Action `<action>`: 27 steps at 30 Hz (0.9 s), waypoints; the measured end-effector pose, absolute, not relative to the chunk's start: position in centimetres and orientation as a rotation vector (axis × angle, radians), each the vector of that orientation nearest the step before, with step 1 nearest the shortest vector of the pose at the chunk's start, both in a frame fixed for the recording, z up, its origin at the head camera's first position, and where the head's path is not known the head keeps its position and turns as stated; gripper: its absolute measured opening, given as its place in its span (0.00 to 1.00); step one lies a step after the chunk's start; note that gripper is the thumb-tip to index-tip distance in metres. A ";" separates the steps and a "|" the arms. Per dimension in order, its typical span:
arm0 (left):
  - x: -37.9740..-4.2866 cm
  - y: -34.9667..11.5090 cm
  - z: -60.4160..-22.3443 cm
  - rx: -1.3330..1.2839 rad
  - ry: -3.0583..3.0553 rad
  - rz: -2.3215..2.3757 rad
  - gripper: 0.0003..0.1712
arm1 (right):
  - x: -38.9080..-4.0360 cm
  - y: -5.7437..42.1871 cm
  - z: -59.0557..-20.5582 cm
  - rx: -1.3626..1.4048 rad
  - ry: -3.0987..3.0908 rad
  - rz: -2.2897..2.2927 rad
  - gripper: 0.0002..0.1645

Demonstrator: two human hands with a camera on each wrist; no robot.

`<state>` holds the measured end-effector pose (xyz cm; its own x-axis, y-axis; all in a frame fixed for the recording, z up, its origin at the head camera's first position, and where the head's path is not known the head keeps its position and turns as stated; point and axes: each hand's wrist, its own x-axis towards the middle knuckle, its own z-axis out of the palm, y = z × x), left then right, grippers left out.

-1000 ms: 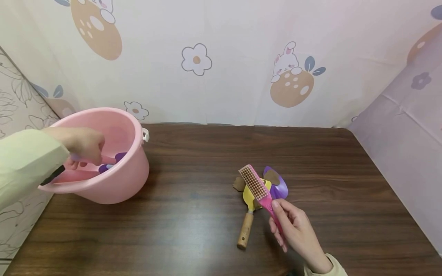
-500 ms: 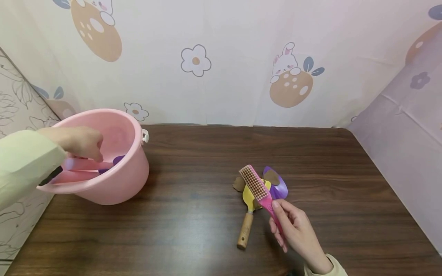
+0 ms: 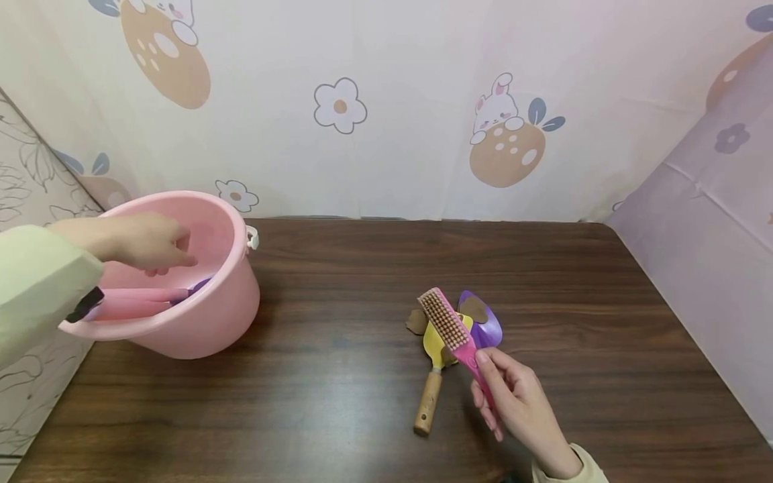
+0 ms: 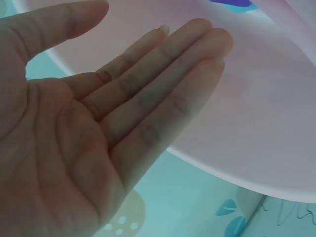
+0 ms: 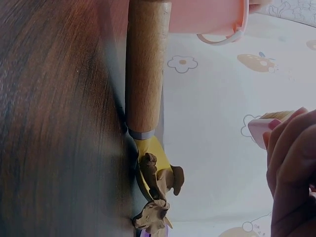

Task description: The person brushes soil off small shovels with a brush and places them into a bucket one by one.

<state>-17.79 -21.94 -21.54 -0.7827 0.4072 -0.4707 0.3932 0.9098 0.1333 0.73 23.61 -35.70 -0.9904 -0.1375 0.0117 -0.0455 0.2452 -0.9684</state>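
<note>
My left hand (image 3: pixel 158 247) hovers over the pink basin (image 3: pixel 205 325) at the table's left, holding nothing. The left wrist view shows its palm (image 4: pixel 113 113) flat with straight fingers against the basin wall (image 4: pixel 261 103). A pink-handled utensil with a purple head (image 3: pixel 147 295) lies inside the basin. Near the front right, my right hand (image 3: pixel 501 392) grips a pink scrub brush (image 3: pixel 448 325) by its handle, bristles up. Under the brush lie a yellow spatula with a wooden handle (image 3: pixel 429 401), a purple spoon (image 3: pixel 488 330) and brown clumps (image 3: pixel 417 322).
The dark wooden table (image 3: pixel 362 282) meets a patterned curtain wall (image 3: pixel 392 134) at the back and a lilac sheet (image 3: pixel 712 255) on the right. In the right wrist view the wooden handle (image 5: pixel 145 64) lies close beside my fingers (image 5: pixel 291 163).
My left hand let go of the pink-handled utensil, which now lies in the basin, and rose with its fingers spread. The right hand and brush have stayed put.
</note>
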 end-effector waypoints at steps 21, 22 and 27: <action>-11.3 -15.2 -20.6 0.699 3.173 0.482 0.18 | 0.8 23.7 -35.7 -0.176 2.395 -1.889 0.18; -10.8 -14.7 -21.1 0.724 3.167 0.530 0.17 | 0.9 23.7 -35.7 -0.175 2.397 -1.887 0.18; -8.9 -12.4 -23.3 0.771 3.130 0.645 0.12 | 1.0 23.8 -35.7 -0.175 2.407 -1.882 0.18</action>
<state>-8.88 -12.39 -23.34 -0.8800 0.4157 0.2298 0.4727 0.8140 0.3376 0.95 23.80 -35.65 -0.9901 -0.1400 0.0064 -0.0399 0.2383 -0.9704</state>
